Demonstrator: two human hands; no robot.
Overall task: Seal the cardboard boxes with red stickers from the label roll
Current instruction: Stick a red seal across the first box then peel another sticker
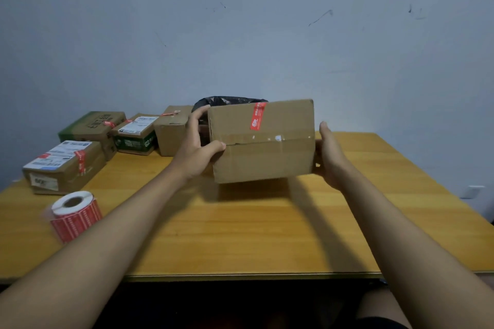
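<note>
A person's left hand (196, 145) grips and right hand (330, 155) flatly braces a stickered box (263, 141) above the table (240, 235) — likely setting it aside; next, the roll (76, 215) at left.

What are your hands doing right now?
Left hand grips held box; right hand flat against its end. Red sticker on. Nothing blocking.

Count: 5 cardboard boxes – 1 held box (263, 141), 4 stacked boxes (64, 165) (92, 125) (135, 133) (172, 129) far-left on desk (240, 235). 1 label roll (76, 215). 1 black bag (230, 101). 2 hands (196, 147) (330, 153).
</note>
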